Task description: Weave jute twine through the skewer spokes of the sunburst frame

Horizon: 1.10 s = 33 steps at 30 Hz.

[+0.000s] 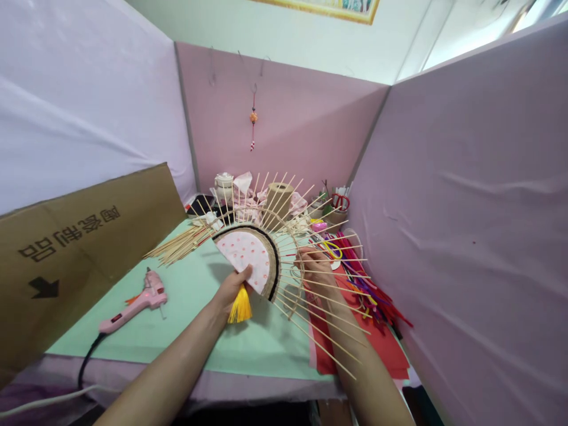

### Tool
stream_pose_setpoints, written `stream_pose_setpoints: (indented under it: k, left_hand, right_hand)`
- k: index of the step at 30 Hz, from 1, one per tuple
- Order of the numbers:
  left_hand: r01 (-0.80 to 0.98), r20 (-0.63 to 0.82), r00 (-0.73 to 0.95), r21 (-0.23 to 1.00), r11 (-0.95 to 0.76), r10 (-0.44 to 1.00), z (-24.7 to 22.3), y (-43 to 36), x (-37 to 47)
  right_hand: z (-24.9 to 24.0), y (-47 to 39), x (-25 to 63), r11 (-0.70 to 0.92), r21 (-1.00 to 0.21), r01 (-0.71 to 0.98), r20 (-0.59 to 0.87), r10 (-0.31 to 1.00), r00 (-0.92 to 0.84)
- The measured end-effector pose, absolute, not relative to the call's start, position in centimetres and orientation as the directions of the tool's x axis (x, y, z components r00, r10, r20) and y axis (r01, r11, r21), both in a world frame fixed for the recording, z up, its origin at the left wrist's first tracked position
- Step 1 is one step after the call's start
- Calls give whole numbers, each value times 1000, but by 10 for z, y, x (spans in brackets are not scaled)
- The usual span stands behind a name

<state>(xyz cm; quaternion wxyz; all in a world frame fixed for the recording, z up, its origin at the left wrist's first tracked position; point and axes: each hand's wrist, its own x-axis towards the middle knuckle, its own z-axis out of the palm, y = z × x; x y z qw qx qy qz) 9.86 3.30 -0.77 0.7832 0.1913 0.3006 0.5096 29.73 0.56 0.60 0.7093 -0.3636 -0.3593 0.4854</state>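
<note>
Left hand (233, 288) holding semicircular fan (244, 254), yellow tassel (240, 306), right hand (316, 266) among radiating sticks (310, 337), pink glue gun (141, 303)

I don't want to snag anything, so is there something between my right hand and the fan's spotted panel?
Yes. Inner stretches of the thin sticks lie between your right hand and the spotted panel, followed by the black band and tan band along its curved edge.

Glossy tassel (241, 306), matt bundled wooden sticks (185, 244), smooth plastic glue gun (141, 303)
</note>
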Motion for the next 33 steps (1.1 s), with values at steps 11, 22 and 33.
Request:
stream_pose_setpoints:
  k: [11, 22, 33]
  left_hand:
    - [-774, -238, 192, 560, 296, 952, -5, 43, 90]
    - [-796, -222, 166, 544, 263, 961, 4, 43, 86]
    - [-778, -179, 198, 570, 266, 964, -1, 43, 83]
  right_hand:
    - [7, 1, 284, 209, -851, -483, 139, 974, 177]
    - [15, -10, 283, 52, -891, -451, 53, 999, 9]
    - [5, -10, 285, 45, -952, -302, 59, 998, -38]
